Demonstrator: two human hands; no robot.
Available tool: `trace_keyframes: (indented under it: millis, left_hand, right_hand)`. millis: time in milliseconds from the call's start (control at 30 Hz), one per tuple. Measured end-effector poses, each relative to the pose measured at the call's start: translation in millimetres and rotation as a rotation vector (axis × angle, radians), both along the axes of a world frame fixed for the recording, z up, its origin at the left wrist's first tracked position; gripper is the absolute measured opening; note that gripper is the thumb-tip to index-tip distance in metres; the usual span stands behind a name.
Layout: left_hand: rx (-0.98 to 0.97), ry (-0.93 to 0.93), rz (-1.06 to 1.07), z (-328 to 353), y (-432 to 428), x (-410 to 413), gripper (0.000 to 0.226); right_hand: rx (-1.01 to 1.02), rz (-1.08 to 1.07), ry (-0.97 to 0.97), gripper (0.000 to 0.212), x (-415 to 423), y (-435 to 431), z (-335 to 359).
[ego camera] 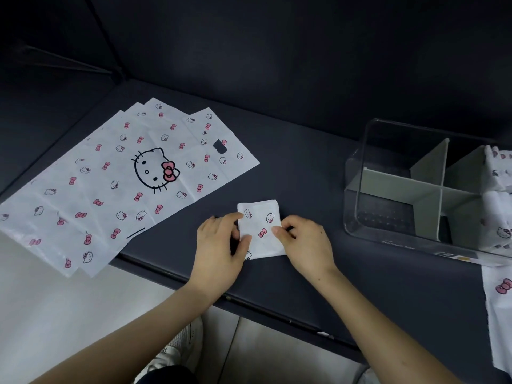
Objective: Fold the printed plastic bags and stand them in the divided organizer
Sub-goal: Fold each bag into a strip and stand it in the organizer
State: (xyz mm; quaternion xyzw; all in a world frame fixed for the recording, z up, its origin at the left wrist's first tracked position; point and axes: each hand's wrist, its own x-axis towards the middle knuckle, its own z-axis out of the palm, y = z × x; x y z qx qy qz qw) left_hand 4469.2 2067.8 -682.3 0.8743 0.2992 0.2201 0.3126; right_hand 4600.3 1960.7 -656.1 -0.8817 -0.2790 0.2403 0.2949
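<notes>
Flat bags [116,178] left, folded bag [260,228] centre, organizer [415,189] right.

- The flat bags [110,184] run off the left edge, with the lower sheets hidden under the top one.
- The organizer [357,206] and the standing bags [496,167] in it are cut by the right edge.
- Its front label [399,245] is too blurred to read.
- The left hand [221,245] covers part of the folded bag [263,231].

I see a small folded white plastic bag [260,231] printed with pink bows and black-outlined cat faces. The flat white plastic bags [91,195] carry the same print, and the top one adds a large black-outlined cat face with a pink bow. The clear plastic organizer [357,189] has pale grey dividers [426,207]. The table [304,167] is dark slate blue.
</notes>
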Motion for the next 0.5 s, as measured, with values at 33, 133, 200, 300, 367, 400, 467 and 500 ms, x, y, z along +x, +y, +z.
trace_keyframes:
  millis: [33, 133, 200, 300, 367, 400, 467, 500]
  left_hand:
    - [0.077, 0.023, -0.002, -2, 2, 0, 0.035]
    - [0.305, 0.02, -0.084, -3, 10, 1, 0.036]
    - [0.409, 0.035, -0.253, 0, 16, 3, 0.039]
    - [0.46, 0.191, -0.443, -2, 22, 8, 0.052]
    - [0.457, 0.289, -0.471, -7, 24, 9, 0.059]
    - [0.463, 0.328, -0.472, -9, 24, 9, 0.06]
    - [0.488, 0.377, -0.463, -12, 23, 8, 0.062]
    - [0.496, 0.391, -0.457, -11, 21, 8, 0.063]
  right_hand:
    - [-0.004, -0.004, 0.012, 0.019, 1, 1, 1]
    - [-0.016, -0.006, 0.031, 0.019, 3, 3, 1]
    - [-0.016, -0.003, 0.045, 0.019, 5, 4, 2]
    - [-0.028, -0.004, 0.085, 0.019, 6, 6, 1]
    - [-0.045, -0.013, 0.085, 0.02, 7, 8, 3]
    - [-0.056, -0.008, 0.08, 0.02, 7, 9, 3]
    - [-0.093, 0.003, 0.034, 0.02, 4, 10, 5]
    - [-0.127, 0.011, -0.068, 0.021, -1, 11, 5]
